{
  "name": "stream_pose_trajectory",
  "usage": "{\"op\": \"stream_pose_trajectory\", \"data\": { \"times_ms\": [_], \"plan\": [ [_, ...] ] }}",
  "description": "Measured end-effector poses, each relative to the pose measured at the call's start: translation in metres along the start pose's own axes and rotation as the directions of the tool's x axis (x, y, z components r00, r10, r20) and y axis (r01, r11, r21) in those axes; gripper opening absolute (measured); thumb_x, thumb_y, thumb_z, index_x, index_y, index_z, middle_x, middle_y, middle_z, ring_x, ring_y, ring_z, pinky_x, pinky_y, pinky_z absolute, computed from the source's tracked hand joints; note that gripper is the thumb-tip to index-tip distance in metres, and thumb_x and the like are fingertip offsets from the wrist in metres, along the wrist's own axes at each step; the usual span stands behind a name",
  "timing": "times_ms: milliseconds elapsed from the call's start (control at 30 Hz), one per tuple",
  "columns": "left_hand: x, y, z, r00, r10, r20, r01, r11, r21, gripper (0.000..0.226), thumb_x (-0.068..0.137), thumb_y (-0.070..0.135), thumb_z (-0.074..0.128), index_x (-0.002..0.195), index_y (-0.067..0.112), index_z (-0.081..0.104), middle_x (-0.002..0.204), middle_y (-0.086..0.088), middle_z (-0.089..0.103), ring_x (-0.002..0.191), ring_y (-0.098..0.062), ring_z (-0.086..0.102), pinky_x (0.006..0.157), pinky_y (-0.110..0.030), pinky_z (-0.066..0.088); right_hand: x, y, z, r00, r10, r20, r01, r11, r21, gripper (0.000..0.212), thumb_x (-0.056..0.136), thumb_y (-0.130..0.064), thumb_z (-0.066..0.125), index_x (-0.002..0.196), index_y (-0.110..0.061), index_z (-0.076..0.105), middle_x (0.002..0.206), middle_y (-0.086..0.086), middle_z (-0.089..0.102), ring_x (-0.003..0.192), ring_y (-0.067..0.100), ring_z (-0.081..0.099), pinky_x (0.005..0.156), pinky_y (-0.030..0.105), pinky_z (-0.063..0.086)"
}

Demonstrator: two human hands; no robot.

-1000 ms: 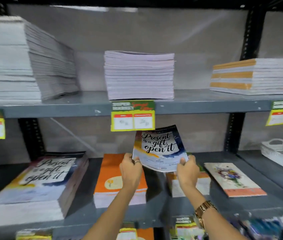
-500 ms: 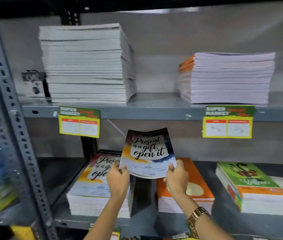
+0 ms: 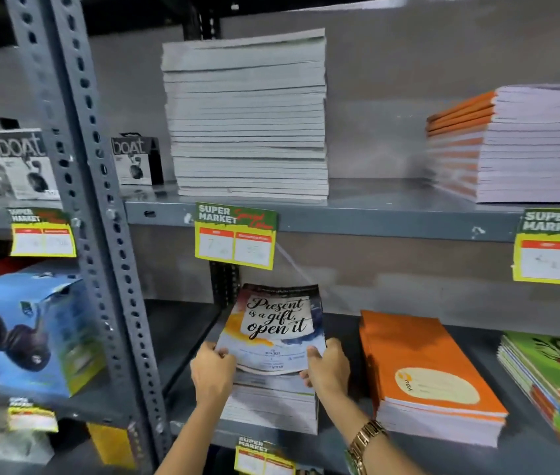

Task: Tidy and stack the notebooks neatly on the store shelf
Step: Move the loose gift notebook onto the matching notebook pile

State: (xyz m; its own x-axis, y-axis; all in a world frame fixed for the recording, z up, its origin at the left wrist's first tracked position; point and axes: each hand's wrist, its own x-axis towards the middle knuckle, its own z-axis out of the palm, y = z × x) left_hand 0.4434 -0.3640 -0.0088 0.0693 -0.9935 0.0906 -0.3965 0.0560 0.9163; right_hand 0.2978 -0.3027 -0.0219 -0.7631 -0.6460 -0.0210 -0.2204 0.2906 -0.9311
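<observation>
Notebook "Present is a gift, open it" (image 3: 276, 329) — tilted up over matching stack (image 3: 271, 402), lower shelf (image 3: 340, 437) | left hand (image 3: 212, 375) gripping lower-left edge | right hand (image 3: 328, 370) gripping lower-right edge | orange stack (image 3: 422, 368) just right | white stack (image 3: 247, 114) on shelf above.

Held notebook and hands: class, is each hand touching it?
Touching. The head view shows the left hand gripping the notebook at its lower left corner and the right hand gripping its lower right, thumbs on the cover.
</observation>
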Motion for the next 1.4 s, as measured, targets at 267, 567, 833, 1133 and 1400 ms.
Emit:
{"op": "stream_pose_trajectory", "data": {
  "times_ms": [267, 567, 833, 1133, 1400],
  "plan": [
    [0.023, -0.007, -0.013, 1.0, -0.029, -0.004, 0.03, 0.971, 0.238, 0.024, 0.081, 0.006, 0.051, 0.063, 0.005, 0.034, 0.063, -0.006, 0.038, 0.059, -0.025, 0.038, 0.048, -0.028, 0.026, 0.004, -0.003, -0.002, 0.995, 0.058, 0.084, -0.05, 0.995, -0.086, 0.026, 0.082, -0.023, 0.07, 0.069, -0.013, 0.05, 0.07, 0.0, 0.063, 0.043, 0.008, 0.058, 0.036, 0.012, 0.043],
    [0.019, -0.013, -0.02, 0.999, -0.049, 0.019, 0.039, 0.939, 0.341, 0.015, 0.083, 0.005, 0.05, 0.085, -0.009, 0.056, 0.114, -0.028, 0.048, 0.071, -0.036, 0.05, 0.06, -0.038, 0.039, 0.0, -0.011, -0.006, 0.977, 0.124, 0.174, -0.121, 0.992, -0.03, 0.01, 0.082, -0.014, 0.058, 0.077, -0.005, 0.055, 0.074, 0.002, 0.056, 0.058, 0.011, 0.056, 0.07, 0.032, 0.06],
    [0.005, -0.01, -0.021, 0.995, -0.035, 0.088, -0.012, 0.878, 0.478, 0.027, 0.087, 0.012, 0.051, 0.107, -0.005, 0.052, 0.131, -0.024, 0.041, 0.094, -0.037, 0.054, 0.079, -0.042, 0.047, -0.006, 0.002, -0.016, 0.994, 0.053, 0.091, -0.025, 0.957, -0.288, 0.03, 0.081, -0.019, 0.057, 0.055, -0.011, 0.045, 0.057, 0.002, 0.051, 0.05, 0.017, 0.049, 0.044, 0.02, 0.037],
    [-0.041, 0.021, 0.036, 0.934, 0.295, 0.202, -0.357, 0.796, 0.489, 0.043, 0.084, 0.008, 0.055, 0.126, 0.005, 0.047, 0.135, -0.017, 0.045, 0.124, -0.033, 0.043, 0.1, -0.043, 0.039, -0.014, 0.011, -0.077, 0.955, -0.267, -0.129, 0.199, 0.899, -0.39, 0.011, 0.086, -0.011, 0.055, 0.094, -0.009, 0.063, 0.098, 0.006, 0.066, 0.085, 0.022, 0.059, 0.057, 0.017, 0.035],
    [-0.103, 0.065, 0.118, 0.824, 0.464, 0.324, -0.564, 0.719, 0.405, 0.043, 0.081, -0.002, 0.049, 0.123, 0.005, 0.05, 0.126, -0.018, 0.053, 0.11, -0.037, 0.054, 0.088, -0.044, 0.047, -0.001, 0.047, -0.177, 0.867, -0.41, -0.283, 0.213, 0.819, -0.533, 0.015, 0.081, -0.006, 0.054, 0.092, -0.012, 0.062, 0.099, 0.006, 0.065, 0.095, 0.029, 0.062, 0.065, 0.03, 0.043]
  ]
}}
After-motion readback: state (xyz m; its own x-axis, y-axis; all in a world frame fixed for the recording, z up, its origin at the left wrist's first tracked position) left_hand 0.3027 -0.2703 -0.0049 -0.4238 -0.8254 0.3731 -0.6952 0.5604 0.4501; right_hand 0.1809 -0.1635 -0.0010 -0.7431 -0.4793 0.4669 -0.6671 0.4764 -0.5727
